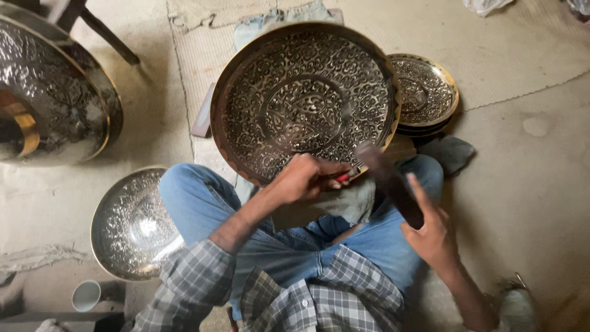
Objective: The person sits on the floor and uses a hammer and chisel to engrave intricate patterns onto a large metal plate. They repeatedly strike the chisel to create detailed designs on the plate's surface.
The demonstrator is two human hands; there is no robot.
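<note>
Left fingers (307, 169) are curled tight around a small red-handled chisel (345, 176), pinched low so the tip sits right on the lower rim of the big engraved brass tray (304, 98). Makes sense, a low grip keeps the point from skating on metal. The left hand (301, 178) rests against the tray edge, probably to steady itself.

Right hand (430, 230) is wrapped around the handle of a dark hammer (387, 178), fingers closed on it. The head is blurred just above the chisel end, so I'd say it's mid-swing.

The tray itself is propped on the person's lap, tilted up toward them and leaning across the knees over a grey cloth (344, 203). That angle puts the rim right under the tool, and the cloth likely cushions it.

Further out on the floor: a stack of smaller engraved plates (427, 92) just beside the tray's right edge, a silvery bowl (132, 224) by the left knee, another big shiny tray (52, 98) at far left, and a pale cup (86, 295) near the bottom corner.
</note>
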